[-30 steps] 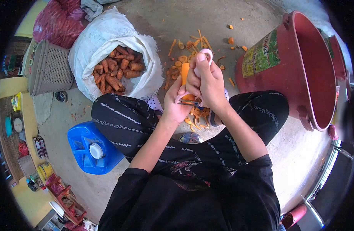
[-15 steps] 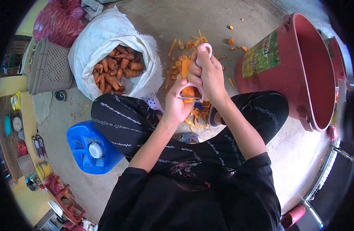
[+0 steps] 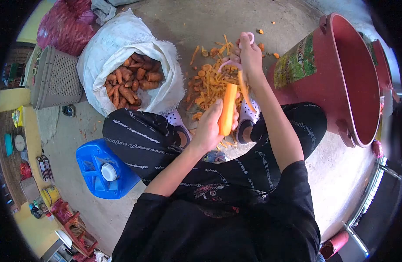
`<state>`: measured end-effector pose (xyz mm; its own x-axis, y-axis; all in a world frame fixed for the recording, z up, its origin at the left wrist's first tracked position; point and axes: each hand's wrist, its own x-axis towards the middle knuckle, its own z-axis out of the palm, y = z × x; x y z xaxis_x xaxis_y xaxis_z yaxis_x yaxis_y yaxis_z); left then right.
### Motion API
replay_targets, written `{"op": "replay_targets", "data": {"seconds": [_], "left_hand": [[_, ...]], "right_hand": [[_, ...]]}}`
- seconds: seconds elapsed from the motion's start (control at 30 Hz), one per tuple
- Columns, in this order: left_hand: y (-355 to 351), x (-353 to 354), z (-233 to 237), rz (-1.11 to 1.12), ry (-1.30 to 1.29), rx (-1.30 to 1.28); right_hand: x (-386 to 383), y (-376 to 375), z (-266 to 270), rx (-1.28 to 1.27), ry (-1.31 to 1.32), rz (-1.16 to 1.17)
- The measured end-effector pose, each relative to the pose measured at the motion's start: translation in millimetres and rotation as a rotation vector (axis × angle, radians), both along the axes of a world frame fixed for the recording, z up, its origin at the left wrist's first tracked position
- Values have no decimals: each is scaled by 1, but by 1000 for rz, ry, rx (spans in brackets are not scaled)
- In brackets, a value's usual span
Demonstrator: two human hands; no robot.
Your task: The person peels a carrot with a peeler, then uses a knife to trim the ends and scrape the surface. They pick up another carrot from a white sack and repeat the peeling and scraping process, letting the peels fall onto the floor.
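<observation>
- Peeling calls, we judge, for a firm hold low on the carrot (image 3: 227, 111), with our left hand (image 3: 210, 124) kept behind the peeler's path.
- Light, even strokes away from that hand should serve us best, and rolling the carrot a little between passes would bare every side.
- Strip of peel (image 3: 243, 90) dangles below our right hand (image 3: 250, 60), just beside the carrot; we would do well to shake it loose.
- Left fingers are clamped round the carrot's lower part, its bare orange length slanting up and forward beyond the grip.
- Right fingers are closed on the pink peeler (image 3: 230, 62), its head to the left of the fist, apart from the carrot.
- Right arm reaches farther forward than the left; heaped peelings (image 3: 209, 87) lie beyond our left hand.
</observation>
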<state>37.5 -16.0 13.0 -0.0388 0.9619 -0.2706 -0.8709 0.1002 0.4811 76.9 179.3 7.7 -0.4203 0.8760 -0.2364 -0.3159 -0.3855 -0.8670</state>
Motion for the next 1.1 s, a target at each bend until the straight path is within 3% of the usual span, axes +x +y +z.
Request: {"op": "replay_targets", "data": {"seconds": [0.07, 0.2, 0.33, 0.53, 0.77, 0.9, 1.1], "left_hand": [[2, -2, 8, -39, -61, 21], [5, -11, 4, 30, 186, -92], [13, -15, -8, 190, -20, -124], [12, -25, -8, 192, -83, 6], [12, -21, 3, 175, -68, 22], [12, -13, 4, 189, -88, -47], [5, -5, -8, 43, -8, -62]], "right_hand": [[3, 10, -9, 126, -147, -27], [7, 3, 1, 499, -349, -126], [16, -44, 61, 137, 146, -27], [16, -95, 70, -199, 270, 210], [10, -97, 64, -106, 214, 264], [10, -79, 56, -152, 221, 168], [1, -23, 34, 29, 148, -3]]}}
